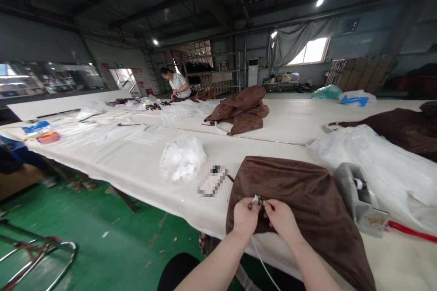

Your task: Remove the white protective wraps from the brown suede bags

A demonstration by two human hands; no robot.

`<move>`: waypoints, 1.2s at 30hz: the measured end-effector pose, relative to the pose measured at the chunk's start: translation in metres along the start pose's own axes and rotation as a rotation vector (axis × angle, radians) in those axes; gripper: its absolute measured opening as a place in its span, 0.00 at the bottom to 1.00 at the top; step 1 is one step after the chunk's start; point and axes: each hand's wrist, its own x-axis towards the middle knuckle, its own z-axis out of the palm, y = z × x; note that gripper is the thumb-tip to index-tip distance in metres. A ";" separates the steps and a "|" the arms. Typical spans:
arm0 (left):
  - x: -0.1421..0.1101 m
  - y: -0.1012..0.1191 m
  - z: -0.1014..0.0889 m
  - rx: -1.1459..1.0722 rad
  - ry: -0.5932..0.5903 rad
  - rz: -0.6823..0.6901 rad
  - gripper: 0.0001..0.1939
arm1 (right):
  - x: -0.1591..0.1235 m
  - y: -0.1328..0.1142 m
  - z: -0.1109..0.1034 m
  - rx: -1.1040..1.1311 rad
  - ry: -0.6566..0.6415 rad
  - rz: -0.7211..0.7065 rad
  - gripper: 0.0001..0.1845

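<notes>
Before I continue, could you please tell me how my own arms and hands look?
The left hand and right hand wear no gloves. No sleeve shows on the left arm or right arm, and no watch or bracelet. Rings: I cannot tell.

Counted on the table (136,163)
One flat brown cloth (283,173), one mid-table brown heap (239,109), one tape dispenser (351,191), one orange ring (48,137), one pixelated oblong item (212,183).

head cam, fwd + down, l hand (245,216) & r hand (281,218) close
</notes>
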 end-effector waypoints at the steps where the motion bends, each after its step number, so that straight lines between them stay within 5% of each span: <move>1: 0.001 0.001 0.000 -0.001 -0.003 -0.007 0.11 | 0.002 -0.001 0.000 0.035 -0.031 0.028 0.15; 21: 0.006 0.005 0.000 0.104 -0.029 -0.012 0.10 | 0.001 0.006 0.006 0.220 -0.029 -0.074 0.19; 32: 0.008 0.000 -0.005 0.050 -0.049 -0.033 0.10 | 0.010 -0.010 0.012 0.313 -0.063 0.134 0.10; 36: 0.006 0.003 -0.010 0.127 -0.050 0.065 0.11 | 0.014 -0.012 0.017 0.398 -0.042 0.170 0.10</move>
